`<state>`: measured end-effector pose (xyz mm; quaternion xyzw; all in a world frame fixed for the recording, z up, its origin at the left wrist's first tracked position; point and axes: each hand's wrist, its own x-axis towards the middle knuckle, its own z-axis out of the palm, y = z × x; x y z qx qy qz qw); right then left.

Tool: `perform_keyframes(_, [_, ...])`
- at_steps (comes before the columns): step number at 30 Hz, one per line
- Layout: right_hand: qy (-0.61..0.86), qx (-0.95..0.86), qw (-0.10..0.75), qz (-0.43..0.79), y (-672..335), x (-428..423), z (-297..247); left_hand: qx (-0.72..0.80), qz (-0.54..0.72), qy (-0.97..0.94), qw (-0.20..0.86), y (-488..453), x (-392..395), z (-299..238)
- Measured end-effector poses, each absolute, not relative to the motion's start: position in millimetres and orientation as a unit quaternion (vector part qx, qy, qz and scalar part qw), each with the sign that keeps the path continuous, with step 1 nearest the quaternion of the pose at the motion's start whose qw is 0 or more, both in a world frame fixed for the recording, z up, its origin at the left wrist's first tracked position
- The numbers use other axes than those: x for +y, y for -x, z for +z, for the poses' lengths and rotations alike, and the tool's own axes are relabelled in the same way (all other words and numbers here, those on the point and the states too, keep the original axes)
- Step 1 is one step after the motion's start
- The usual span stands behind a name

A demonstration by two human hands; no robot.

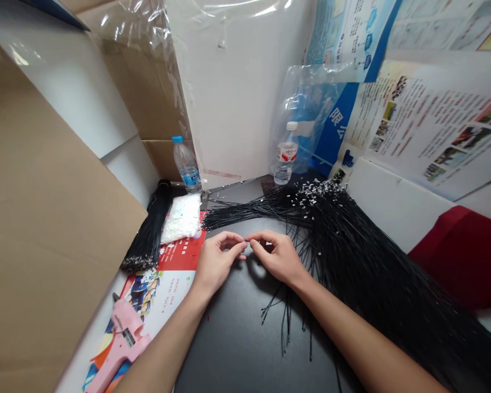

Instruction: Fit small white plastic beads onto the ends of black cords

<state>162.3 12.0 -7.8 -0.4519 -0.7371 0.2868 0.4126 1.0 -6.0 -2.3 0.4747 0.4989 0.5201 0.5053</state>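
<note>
My left hand (221, 256) and my right hand (279, 255) meet fingertip to fingertip above the dark tabletop (233, 322). Both are closed in a pinch, thumb against forefinger. Whatever they hold is too small to make out. Just beyond them lies a bundle of thin black cords (253, 212), with small white bits at its right end. To the right of my right hand spreads a large heap of black cords (360, 262), white tips at its far end. A few loose cords (287, 316) stick out below my right wrist.
A pink glue gun (125, 338) rests on printed sheets at the left, near a white packet (182, 217) and another black cord bundle (147, 234). Two water bottles (186, 164) (285, 155) stand at the back. A cardboard panel (45, 218) rises close on the left; red cloth (462, 256) lies right.
</note>
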Motion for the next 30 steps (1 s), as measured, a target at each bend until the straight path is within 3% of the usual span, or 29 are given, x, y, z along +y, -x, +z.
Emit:
perform_keyframes(14, [0.449, -0.667, 0.419, 0.421, -159.9, 14.7, -13.7, 0.496, 0.502, -0.505, 0.496, 0.5, -3.2, -10.4])
perform_keyframes(20, [0.421, -0.632, 0.441, 0.478, -158.4, 15.4, -12.0, 0.47, 0.516, -0.444, 0.562, -0.9, -4.9, -0.5])
perform_keyframes(23, [0.436, -0.637, 0.452, 0.447, -158.9, 15.0, -11.6, 0.462, 0.522, -0.393, 0.599, -0.9, -5.7, 3.7])
perform_keyframes(30, [0.427, -0.699, 0.52, 0.242, -159.9, 8.0, -5.0, 0.425, 0.533, -0.268, 0.681, 0.0, -5.5, 9.5])
